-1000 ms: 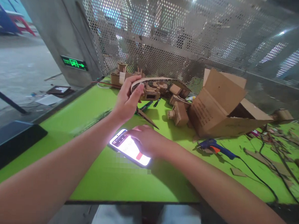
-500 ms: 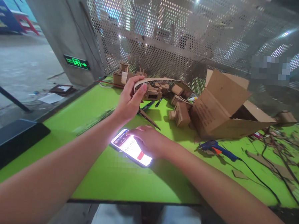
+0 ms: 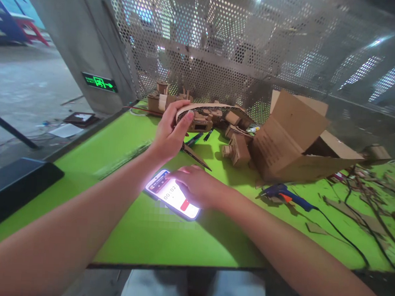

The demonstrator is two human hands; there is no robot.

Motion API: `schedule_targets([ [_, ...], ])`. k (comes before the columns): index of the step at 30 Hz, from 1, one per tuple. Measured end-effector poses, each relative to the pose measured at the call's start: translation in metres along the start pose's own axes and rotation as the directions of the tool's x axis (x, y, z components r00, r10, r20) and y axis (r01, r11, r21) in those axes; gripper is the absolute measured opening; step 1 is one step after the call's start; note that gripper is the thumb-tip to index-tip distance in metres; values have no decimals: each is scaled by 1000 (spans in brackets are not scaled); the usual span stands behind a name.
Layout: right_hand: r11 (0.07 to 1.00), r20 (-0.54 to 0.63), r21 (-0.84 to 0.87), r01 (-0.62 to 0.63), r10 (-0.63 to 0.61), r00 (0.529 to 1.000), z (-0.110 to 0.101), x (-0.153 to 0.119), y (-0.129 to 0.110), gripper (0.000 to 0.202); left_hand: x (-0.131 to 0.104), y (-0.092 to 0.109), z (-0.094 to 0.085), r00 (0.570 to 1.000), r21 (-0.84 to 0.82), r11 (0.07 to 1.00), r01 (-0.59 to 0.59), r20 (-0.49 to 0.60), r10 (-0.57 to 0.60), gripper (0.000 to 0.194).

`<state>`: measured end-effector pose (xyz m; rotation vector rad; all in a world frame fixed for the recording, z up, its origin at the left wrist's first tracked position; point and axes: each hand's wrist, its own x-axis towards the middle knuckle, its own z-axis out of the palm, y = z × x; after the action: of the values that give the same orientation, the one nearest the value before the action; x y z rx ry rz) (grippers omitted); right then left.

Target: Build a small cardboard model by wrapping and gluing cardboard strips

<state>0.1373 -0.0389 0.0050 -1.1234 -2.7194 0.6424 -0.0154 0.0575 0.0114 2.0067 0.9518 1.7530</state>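
Held up left of centre, a curved cardboard strip [image 3: 216,106] is pinched between the thumb and fingers of my left hand [image 3: 173,131]. Below it, a lit phone [image 3: 173,194] lies on the green table [image 3: 126,237], its screen showing a timer and a red button. My right hand [image 3: 195,185] is over the phone's upper right part, a finger at the screen; its other fingers are partly hidden. Behind the strip are small cardboard models, and a boxy cardboard camera shape [image 3: 236,151] stands right of them.
An open cardboard box [image 3: 286,148] stands at the right. In front of it lies a blue glue gun [image 3: 287,197] with a trailing cord, beside cardboard scraps [image 3: 356,211]. A black case [image 3: 19,187] sits at the left edge; a perforated metal screen [image 3: 203,42] rises behind.
The view has shifted very slightly, and the phone's timer digits show more fully. Both hands keep the same pose.
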Motion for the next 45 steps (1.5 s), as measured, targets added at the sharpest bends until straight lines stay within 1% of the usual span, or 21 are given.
schedule_targets([
  [3, 1000, -7, 1, 6, -6, 1000, 0, 0, 0, 48, 0, 3, 1, 999, 11, 1000, -28, -19, 28, 45],
  [6, 1000, -5, 10, -2, 2, 1000, 0, -1, 0, 48, 0, 4, 1, 999, 26, 999, -24, -22, 25, 46],
  [9, 1000, -3, 19, -13, 13, 1000, 0, -1, 0, 49, 0, 2, 1, 1000, 10, 1000, 1, -10, 0, 47],
  [13, 1000, -8, 12, -9, 9, 1000, 2, 0, 1, 49, -1, -1, 2, 998, -56, 997, 57, 3, -57, 48],
  [15, 1000, -10, 14, -9, 9, 1000, 3, 0, 2, 49, -1, 0, 2, 998, -75, 995, 66, 4, -66, 48],
  [19, 1000, -23, 26, -11, 12, 1000, 5, 0, 3, 47, -1, 0, 2, 998, -67, 996, 57, 14, -57, 50],
  [22, 1000, -10, 21, -13, 13, 1000, 4, 0, 2, 48, -2, -1, 2, 999, -59, 997, 49, 12, -48, 48],
  [25, 999, 2, 25, -24, 24, 1000, 3, 0, 1, 47, -2, -1, 2, 999, -66, 997, 51, 18, -50, 48],
  [29, 999, -12, 31, -25, 25, 1000, 3, -1, 1, 46, -2, -2, 3, 998, -73, 995, 61, 28, -59, 50],
  [33, 999, -19, 27, -23, 24, 1000, 4, -1, 0, 46, -3, 0, 3, 997, -95, 993, 70, 43, -66, 51],
  [36, 1000, -2, 15, -24, 24, 1000, 4, -1, -1, 46, -3, 3, 3, 997, -92, 993, 69, 41, -66, 48],
  [39, 1000, 4, 10, -28, 28, 1000, 3, -1, -2, 48, -4, 4, 2, 998, -81, 995, 60, 34, -57, 47],
  [45, 999, -28, 38, -14, 15, 999, 3, -4, -3, 52, -4, 1, 2, 998, -65, 996, 55, 27, -53, 47],
])
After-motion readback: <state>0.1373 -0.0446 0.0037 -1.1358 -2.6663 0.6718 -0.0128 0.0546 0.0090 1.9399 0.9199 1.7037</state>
